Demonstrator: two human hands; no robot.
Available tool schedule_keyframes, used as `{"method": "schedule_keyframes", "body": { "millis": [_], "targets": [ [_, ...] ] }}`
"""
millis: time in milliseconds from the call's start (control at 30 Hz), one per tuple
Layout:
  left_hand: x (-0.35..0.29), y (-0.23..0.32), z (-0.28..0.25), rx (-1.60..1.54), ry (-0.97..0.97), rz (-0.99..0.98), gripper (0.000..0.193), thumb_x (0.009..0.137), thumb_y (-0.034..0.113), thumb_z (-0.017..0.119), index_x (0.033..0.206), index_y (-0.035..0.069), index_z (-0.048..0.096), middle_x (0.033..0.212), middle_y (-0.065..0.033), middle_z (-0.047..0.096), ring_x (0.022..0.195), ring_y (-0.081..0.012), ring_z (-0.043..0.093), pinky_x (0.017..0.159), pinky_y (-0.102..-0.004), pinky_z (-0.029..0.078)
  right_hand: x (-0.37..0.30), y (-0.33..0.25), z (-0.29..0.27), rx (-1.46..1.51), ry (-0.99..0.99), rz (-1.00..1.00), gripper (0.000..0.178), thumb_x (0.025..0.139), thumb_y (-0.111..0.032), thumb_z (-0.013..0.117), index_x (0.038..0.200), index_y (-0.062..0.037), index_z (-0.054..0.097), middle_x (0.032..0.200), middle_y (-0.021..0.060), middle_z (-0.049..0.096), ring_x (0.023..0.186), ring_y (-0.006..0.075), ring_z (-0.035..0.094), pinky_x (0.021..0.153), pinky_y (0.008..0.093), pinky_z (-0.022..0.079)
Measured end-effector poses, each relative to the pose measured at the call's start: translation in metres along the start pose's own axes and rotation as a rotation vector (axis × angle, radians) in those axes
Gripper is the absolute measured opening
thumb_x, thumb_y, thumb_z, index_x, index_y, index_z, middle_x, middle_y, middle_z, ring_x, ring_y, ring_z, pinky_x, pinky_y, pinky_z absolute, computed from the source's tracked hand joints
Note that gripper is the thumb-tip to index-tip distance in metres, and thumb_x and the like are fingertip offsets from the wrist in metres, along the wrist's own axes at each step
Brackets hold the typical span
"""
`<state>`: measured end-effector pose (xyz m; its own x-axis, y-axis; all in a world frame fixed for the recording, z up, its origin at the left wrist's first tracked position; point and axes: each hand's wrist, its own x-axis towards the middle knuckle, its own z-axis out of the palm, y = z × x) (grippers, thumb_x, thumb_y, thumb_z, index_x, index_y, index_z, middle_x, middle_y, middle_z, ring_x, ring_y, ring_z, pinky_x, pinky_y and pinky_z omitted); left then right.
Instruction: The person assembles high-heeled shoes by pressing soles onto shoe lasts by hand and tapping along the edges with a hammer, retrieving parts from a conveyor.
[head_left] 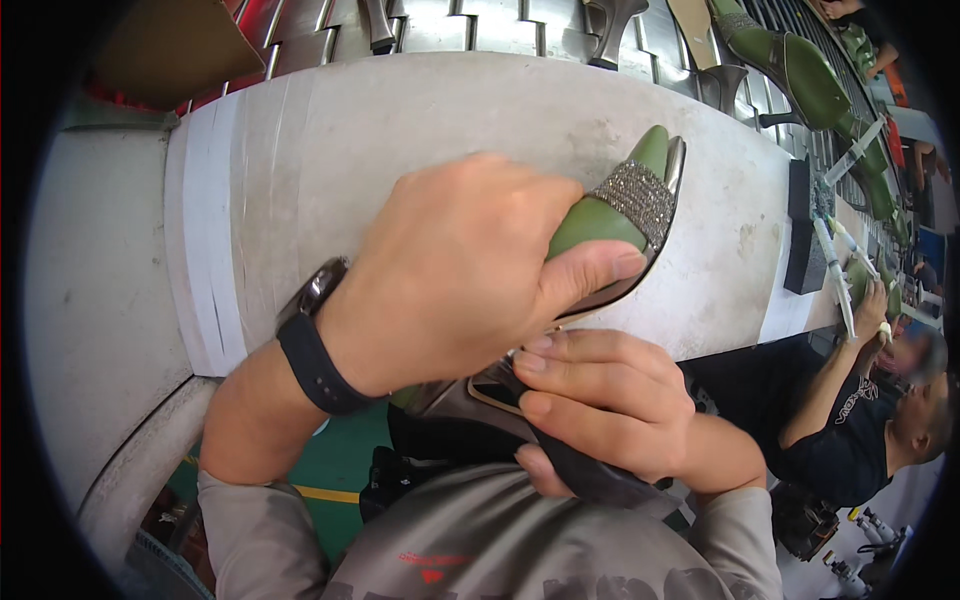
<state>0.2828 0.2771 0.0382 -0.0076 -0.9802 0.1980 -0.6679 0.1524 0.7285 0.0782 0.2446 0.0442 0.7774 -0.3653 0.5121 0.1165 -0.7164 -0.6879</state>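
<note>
A high-heeled sandal (668,215) in dark metallic tones, with a glittering stone-studded band across its front, is fitted over a green shoe last (598,222). Its toe points away from me, over the white tabletop. My left hand (465,265) is closed around the forepart, thumb pressed along the side near the band. Closer to my body, my right hand (615,400) grips the back part of the same sandal, fingertips gathered at a dark strap under the left palm. A dark heel-shaped part (590,470) runs beneath my right fingers. The left hand covers much of the sandal's middle.
Beyond the white table (400,110) runs a metal slat conveyor (480,35) carrying more green lasts with sandals (800,75). At the right, syringes (835,275) stand by a black block (803,225). A co-worker (850,420) sits to the right. A brown box (175,50) is far left.
</note>
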Motion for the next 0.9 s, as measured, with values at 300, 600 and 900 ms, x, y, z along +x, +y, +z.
{"method": "schedule_keyframes", "body": {
  "millis": [300,600,900],
  "targets": [
    [0.006,0.0,-0.012,-0.171,-0.147,-0.133,0.043,0.104,0.038,0.069,0.11,-0.004,0.076,0.086,-0.0116,0.076,0.078,-0.0128,0.067,0.072,-0.0312,0.055,-0.019,-0.009,0.012,0.014,0.106,0.015,0.033,0.074,-0.009,0.087,0.102,0.0038,0.075,0.101,0.0179,0.076,0.092,0.0345,0.077,0.08,0.0387,0.065],
    [0.006,0.004,-0.002,-0.3,-0.122,-0.131,0.044,0.107,0.039,0.066,0.111,-0.004,0.077,0.085,-0.0068,0.076,0.077,-0.0102,0.067,0.071,-0.0286,0.054,-0.04,-0.009,0.013,-0.063,0.21,0.082,0.043,0.072,-0.007,0.091,0.108,0.0083,0.073,0.103,0.0226,0.076,0.097,0.0399,0.077,0.087,0.0436,0.065],
    [0.006,0.007,0.0,-0.27,-0.077,-0.114,0.044,0.104,0.04,0.069,0.106,-0.003,0.078,0.079,-0.0125,0.074,0.07,-0.0145,0.066,0.067,-0.0306,0.052,-0.02,-0.027,0.005,-0.184,0.077,0.187,0.037,0.09,-0.016,0.082,0.116,0.0058,0.068,0.11,0.0263,0.075,0.1,0.0404,0.076,0.089,0.0452,0.063]
  ]
}}
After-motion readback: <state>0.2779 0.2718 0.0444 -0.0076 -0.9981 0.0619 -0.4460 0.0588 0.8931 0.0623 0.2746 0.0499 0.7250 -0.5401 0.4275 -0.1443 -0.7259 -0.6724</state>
